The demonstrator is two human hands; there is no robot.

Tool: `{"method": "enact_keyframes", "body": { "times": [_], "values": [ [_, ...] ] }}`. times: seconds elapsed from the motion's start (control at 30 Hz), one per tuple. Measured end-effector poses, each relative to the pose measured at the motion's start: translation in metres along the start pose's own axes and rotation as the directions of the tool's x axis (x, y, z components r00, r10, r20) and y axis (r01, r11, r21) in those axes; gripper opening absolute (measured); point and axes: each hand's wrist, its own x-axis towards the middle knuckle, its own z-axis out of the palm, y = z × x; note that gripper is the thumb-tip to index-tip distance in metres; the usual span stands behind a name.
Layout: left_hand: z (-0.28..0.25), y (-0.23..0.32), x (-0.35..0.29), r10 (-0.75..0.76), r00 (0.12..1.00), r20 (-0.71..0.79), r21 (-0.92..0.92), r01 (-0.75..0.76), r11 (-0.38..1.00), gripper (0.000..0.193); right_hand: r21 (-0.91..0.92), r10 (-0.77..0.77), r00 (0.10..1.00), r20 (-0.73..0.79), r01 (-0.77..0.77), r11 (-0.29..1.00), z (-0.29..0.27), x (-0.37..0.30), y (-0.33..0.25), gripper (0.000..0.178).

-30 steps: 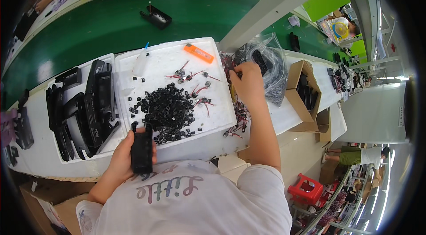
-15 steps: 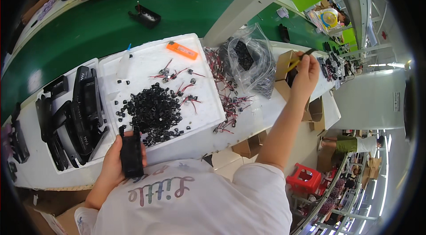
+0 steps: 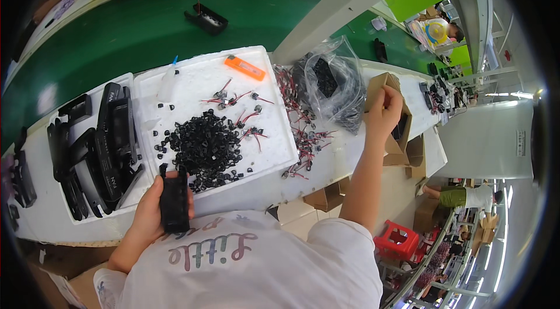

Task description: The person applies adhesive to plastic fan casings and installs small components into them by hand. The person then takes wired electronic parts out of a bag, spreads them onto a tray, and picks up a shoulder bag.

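My left hand is closed round a black plastic casing, held upright at the near edge of the white foam tray. A heap of small black plastic caps lies in that tray, just beyond the casing. To the right, my right hand is over an open cardboard box. Its fingers are pinched together, and what they hold, if anything, is hidden. Small parts with red and black wires are scattered beside the caps.
An orange cutter and a blue-tipped bottle lie in the tray. Black casings fill another tray at left. A clear bag of black parts stands near a metal post. Beyond runs a green belt carrying a casing.
My right hand has come left and nearer over the box; the dark and yellow thing it held no longer shows. The casing on the belt has moved right. My left hand keeps its hold.
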Motion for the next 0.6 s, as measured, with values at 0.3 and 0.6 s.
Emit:
{"method": "enact_keyframes", "body": {
  "times": [0.3,0.6],
  "values": [
    [0.003,0.001,-0.009,0.006,1.000,0.007,0.010,-0.006,1.000,0.053,0.628,-0.126,0.755,0.643,-0.426,0.651,0.060,-0.029,-0.103,0.024],
    [-0.009,-0.005,-0.001,0.022,0.999,0.024,-0.014,-0.021,1.000,0.050,0.496,-0.187,0.642,0.744,-0.342,0.798,0.094,-0.014,-0.110,0.042]
  ]
}}
